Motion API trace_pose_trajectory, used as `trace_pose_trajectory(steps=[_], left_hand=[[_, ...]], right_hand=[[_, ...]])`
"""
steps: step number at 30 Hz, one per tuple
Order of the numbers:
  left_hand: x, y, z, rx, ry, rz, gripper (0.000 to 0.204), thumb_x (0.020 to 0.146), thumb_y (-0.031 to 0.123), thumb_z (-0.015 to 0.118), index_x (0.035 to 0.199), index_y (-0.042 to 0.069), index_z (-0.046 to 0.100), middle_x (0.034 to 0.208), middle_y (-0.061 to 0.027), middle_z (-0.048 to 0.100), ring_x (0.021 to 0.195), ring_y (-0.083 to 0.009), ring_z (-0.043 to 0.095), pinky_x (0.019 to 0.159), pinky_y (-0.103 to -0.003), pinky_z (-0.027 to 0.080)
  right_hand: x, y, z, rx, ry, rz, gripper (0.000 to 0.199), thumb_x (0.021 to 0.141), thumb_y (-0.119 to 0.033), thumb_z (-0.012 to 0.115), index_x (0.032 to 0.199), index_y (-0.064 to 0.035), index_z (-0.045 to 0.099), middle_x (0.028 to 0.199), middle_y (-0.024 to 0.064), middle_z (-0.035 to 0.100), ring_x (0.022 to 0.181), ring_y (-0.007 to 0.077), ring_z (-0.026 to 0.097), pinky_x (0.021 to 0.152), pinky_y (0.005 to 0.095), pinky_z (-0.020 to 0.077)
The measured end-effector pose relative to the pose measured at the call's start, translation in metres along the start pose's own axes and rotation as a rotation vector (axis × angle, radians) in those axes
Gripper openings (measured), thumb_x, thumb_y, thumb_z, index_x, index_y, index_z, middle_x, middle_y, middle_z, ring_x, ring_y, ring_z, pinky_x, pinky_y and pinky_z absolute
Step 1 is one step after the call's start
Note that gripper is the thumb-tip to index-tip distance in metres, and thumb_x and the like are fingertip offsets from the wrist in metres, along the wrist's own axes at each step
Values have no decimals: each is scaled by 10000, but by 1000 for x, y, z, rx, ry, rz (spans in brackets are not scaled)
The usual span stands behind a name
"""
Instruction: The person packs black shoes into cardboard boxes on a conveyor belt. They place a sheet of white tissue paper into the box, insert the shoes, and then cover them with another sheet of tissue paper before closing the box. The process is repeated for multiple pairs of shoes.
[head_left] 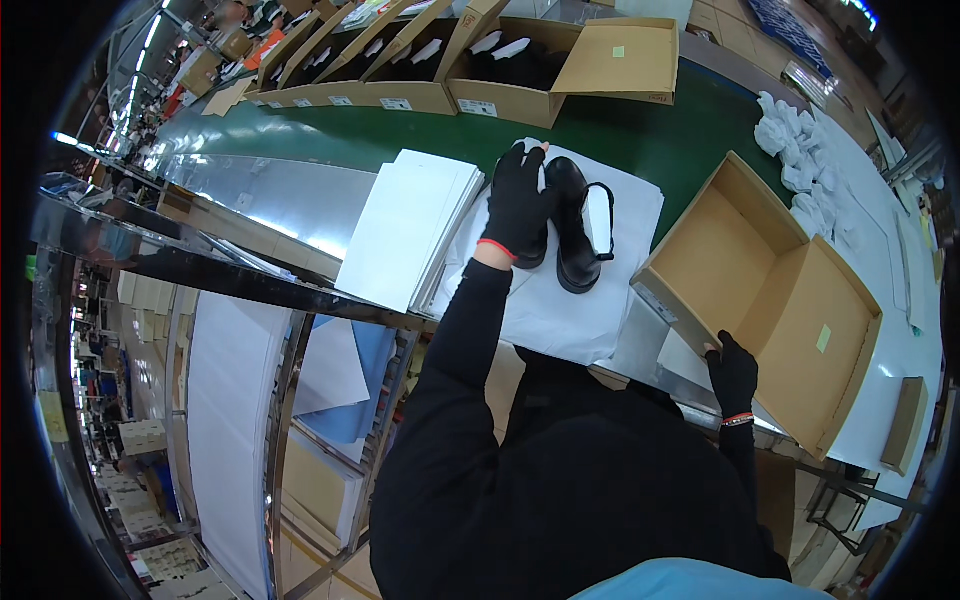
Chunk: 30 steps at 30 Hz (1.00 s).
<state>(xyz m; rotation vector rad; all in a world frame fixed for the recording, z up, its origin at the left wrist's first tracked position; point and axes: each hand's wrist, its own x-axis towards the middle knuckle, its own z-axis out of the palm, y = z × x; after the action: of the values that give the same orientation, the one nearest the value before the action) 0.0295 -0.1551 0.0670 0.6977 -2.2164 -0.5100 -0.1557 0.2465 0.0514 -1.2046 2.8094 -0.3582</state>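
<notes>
A green conveyor belt (640, 140) curves across the upper middle, edged by a shiny steel rail (250, 200) along its left side. Below the rail, a metal rack (290, 400) holds white and blue sheets. A white tabletop (900, 300) runs along the right edge. Strip lights (135, 75) glare at the upper left corner, over a crowded factory hall
</notes>
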Motion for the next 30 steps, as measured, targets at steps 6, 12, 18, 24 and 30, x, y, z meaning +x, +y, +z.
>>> trace_pose_trajectory(steps=[6,12,18,24,30], left_hand=[[2,32,-48,151,-332,-182,422,828,321,678,1200,136,600,1235,-231,517,1106,-382,561,873,-454,491],[-10,56,-17,413,-332,-70,825,725,656,644,1328,123,463,1258,-228,452,1172,-498,433,1040,-593,285],[-10,56,-7,404,-137,26,911,550,620,754,1301,163,512,1187,-230,438,1123,-454,430,932,-524,382],[-19,29,0,366,-203,-115,755,658,605,648,1303,221,569,1452,-321,299,1365,-479,235,1134,-528,149],[-13,34,-20,193,-260,-207,706,587,509,760,1188,177,599,1276,-224,473,1206,-397,469,979,-473,398]], right_hand=[[-2,-3,-3,19,17,7,340,831,-303,676,1080,-72,657,750,155,656,725,337,647,645,431,499],[-1,2,5,-28,63,-48,348,829,-294,671,1096,-71,650,738,173,654,729,342,652,655,436,502],[-5,9,8,-39,114,-89,364,821,-288,664,1091,-43,663,859,188,687,794,352,668,693,432,518],[-7,10,11,-52,100,-108,371,872,-307,626,1140,-52,640,929,180,688,828,350,666,712,422,514],[-7,18,17,-28,99,-120,395,847,-269,634,1190,-72,617,961,190,681,864,352,657,735,436,507]])
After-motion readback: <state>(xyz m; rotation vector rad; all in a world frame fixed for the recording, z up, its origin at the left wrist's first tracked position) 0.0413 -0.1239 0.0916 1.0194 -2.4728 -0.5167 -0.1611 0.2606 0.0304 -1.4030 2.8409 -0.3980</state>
